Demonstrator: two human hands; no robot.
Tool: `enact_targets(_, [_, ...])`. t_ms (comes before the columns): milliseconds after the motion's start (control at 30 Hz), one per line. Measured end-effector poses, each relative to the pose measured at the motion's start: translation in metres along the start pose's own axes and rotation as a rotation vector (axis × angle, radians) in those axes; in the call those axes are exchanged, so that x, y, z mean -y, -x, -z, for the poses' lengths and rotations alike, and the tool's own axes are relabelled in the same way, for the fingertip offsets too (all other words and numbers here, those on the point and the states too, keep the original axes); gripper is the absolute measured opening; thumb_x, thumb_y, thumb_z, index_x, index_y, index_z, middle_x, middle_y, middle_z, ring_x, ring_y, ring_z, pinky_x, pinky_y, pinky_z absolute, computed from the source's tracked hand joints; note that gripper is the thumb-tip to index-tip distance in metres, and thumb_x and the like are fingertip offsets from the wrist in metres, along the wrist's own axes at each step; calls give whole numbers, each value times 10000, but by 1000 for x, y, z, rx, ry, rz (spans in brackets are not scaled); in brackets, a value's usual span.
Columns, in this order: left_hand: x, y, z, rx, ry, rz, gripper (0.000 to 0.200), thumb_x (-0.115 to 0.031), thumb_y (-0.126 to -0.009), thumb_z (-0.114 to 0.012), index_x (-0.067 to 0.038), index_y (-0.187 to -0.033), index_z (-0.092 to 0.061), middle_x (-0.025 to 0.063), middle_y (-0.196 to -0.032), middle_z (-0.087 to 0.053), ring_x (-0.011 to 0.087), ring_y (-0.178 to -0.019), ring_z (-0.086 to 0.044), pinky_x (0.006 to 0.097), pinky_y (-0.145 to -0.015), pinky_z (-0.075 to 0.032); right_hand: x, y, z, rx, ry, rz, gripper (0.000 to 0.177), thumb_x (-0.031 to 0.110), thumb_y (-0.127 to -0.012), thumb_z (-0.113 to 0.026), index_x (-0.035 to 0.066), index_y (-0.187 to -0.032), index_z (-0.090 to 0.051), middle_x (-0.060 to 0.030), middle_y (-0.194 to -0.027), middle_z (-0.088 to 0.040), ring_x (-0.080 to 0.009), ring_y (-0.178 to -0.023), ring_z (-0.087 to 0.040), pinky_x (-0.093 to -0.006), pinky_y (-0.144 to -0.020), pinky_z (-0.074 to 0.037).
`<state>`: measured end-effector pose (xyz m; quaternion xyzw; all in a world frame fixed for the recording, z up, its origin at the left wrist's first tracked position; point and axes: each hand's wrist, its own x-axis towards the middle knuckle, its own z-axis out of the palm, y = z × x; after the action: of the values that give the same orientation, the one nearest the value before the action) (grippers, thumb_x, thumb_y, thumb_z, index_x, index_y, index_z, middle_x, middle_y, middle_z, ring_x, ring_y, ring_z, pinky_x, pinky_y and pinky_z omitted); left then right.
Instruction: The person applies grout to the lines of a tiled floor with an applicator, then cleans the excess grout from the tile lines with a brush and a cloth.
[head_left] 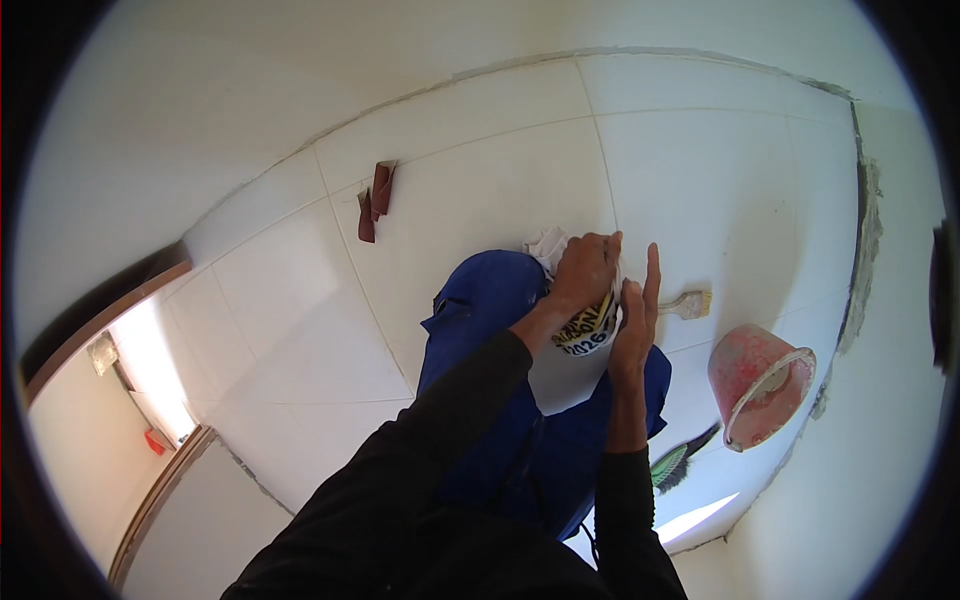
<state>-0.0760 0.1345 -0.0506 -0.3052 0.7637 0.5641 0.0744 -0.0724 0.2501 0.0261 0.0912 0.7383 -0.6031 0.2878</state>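
Note:
My left hand (pixel 585 268) grips the top of a white bag (pixel 585 330) with yellow and black print, crumpling its upper edge. My right hand (pixel 635 320) rests flat against the bag's right side, fingers straight and pointing up. Both arms wear black sleeves. The bag sits above my knees, which are in blue trousers (pixel 480 330), over the white tiled floor (pixel 300 320).
A folded brown piece of sandpaper (pixel 376 198) lies on the tiles at upper left. A paintbrush (pixel 690 304) lies just right of my hands. A pink bucket (pixel 758 385) stands at the right near the wall. A green-bristled brush (pixel 672 463) lies below it. A doorway (pixel 140 390) opens at left.

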Motion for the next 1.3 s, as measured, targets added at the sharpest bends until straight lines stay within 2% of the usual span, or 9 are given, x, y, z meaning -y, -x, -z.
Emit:
enact_targets(233, [36, -44, 24, -57, 204, 354, 572, -434, -1091, -557, 93, -946, -728, 339, -980, -746, 506, -963, -726, 543, -864, -548, 27, 35, 17, 103, 585, 515, 581, 199, -1097, -562, 20, -1625, -400, -179, -1254, -783, -274, -1303, -635, -441, -1173, -411])
enact_targets(367, [13, -36, 26, -75, 302, 194, 540, -432, -1087, -563, 70, -973, -727, 295, -932, -756, 450, -907, -742, 500, -840, -550, 18, 5, 18, -162, 259, 232, 485, 132, -1055, -643, 18, -1511, -527, -155, -1318, -755, -276, -1360, -611, -434, -1101, -462])
enact_targets(467, [-24, -15, 49, -25, 356, 171, 477, -421, -1093, -591, 31, -1047, -736, 152, -957, -731, 238, -895, -678, 378, -858, -528, 22, -10, 12, -31, 531, 189, 275, 196, -1041, -699, -1, -1232, -696, -144, -1096, -781, -233, -1050, -694, -379, -915, -517])
enact_targets(667, [3, -31, 61, -2, -31, 56, 482, -456, -1061, -646, 14, -1123, -737, 181, -1092, -710, 278, -995, -705, 405, -927, -542, 31, -36, 12, -8, 192, 162, 287, 233, -1079, -662, -10, -928, -684, 15, -787, -618, -76, -742, -538, -264, -685, -455])
enact_targets(900, [-3, -49, 63, -78, 180, -54, 366, -351, -1079, -663, 12, -1058, -702, 132, -901, -691, 224, -769, -665, 379, -764, -533, 40, -64, -6, -306, 130, 283, 177, 118, -1067, -653, -32, -993, -713, -5, -840, -663, -57, -771, -570, -244, -690, -462])
enact_targets(1000, [-8, -60, 80, 54, 377, -51, 294, -302, -1084, -679, -11, -1041, -683, 42, -893, -663, 98, -741, -565, 300, -712, -498, 46, -68, 13, -134, 294, 182, 163, 118, -1062, -659, -28, -1098, -721, -9, -890, -690, -58, -800, -591, -245, -707, -476])
enact_targets(1200, [-13, -56, 84, 183, 753, -46, 261, -263, -1030, -725, -3, -1024, -697, 133, -1003, -670, 215, -840, -660, 375, -724, -550, 73, -73, 6, 83, 360, 31, 249, 229, -1035, -728, -20, -1046, -724, 33, -853, -616, -49, -795, -511, -246, -685, -421])
enact_targets(1267, [5, -65, 76, 25, 558, -362, 178, -201, -1021, -736, -27, -1051, -711, 48, -1024, -671, 117, -836, -644, 313, -634, -559, 66, -85, 13, 146, 411, 121, 195, 170, -1029, -708, -20, -1061, -734, 9, -921, -632, -103, -892, -538, -278, -805, -450])
enact_targets(1300, [-13, -55, 95, 233, 740, -39, 190, -203, -994, -746, -25, -1052, -711, 82, -1035, -691, 161, -927, -661, 342, -778, -573, 61, -90, 17, 177, 310, 194, 161, 137, -1036, -676, -16, -1063, -719, 7, -929, -640, -98, -914, -552, -274, -820, -461])
